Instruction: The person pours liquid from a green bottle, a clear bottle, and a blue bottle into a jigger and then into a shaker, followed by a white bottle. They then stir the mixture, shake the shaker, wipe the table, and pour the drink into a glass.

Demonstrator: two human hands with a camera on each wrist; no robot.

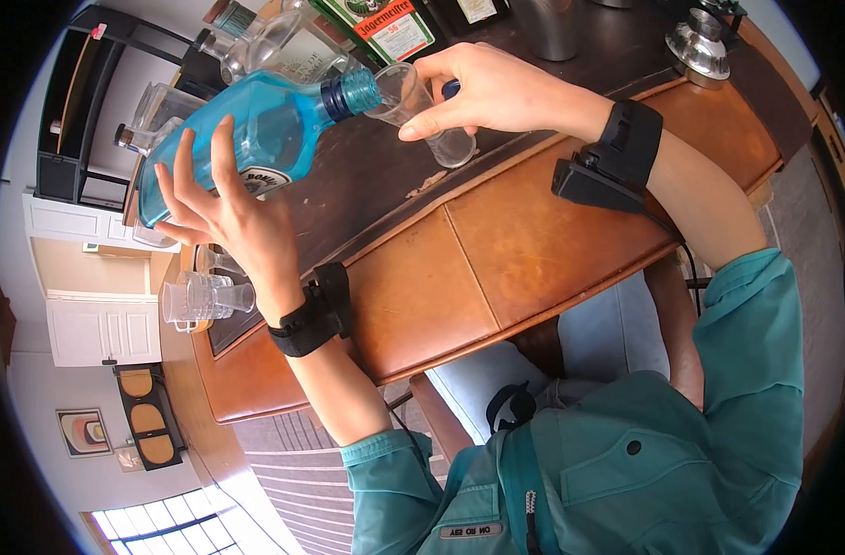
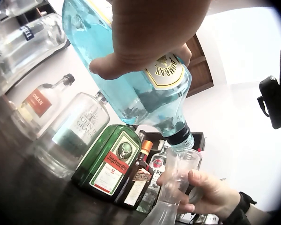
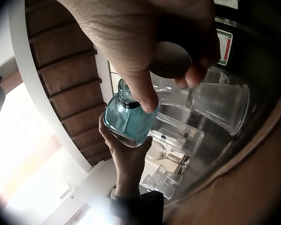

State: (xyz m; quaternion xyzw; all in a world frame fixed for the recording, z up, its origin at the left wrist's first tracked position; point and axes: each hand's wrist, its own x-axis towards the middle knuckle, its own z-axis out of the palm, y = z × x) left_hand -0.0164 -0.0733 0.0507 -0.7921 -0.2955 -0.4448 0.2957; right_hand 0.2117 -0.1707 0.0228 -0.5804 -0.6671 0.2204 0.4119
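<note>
My left hand (image 1: pixel 246 227) grips a blue glass Bombay gin bottle (image 1: pixel 270 120) by its body, fingers spread along one side. The bottle is tilted well over, its uncapped mouth right at the rim of a clear hourglass-shaped jigger (image 1: pixel 453 148). Blue-tinted liquid shows inside the bottle (image 2: pixel 145 98). My right hand (image 1: pixel 501 88) pinches the jigger around its narrow waist, thumb on the near side. That same hand also keeps a dark round bottle cap (image 3: pixel 171 60) tucked among its fingers. The jigger's lower cup (image 3: pixel 222 105) is close over the dark counter.
Behind stand a green Jägermeister bottle (image 1: pixel 385 32), a clear bottle (image 1: pixel 297 51) and several others. Glass mugs (image 1: pixel 200 298) stand at the counter's left end. A metal strainer-topped piece (image 1: pixel 700 51) is at the right. Brown leather padding (image 1: pixel 533 231) edges the counter.
</note>
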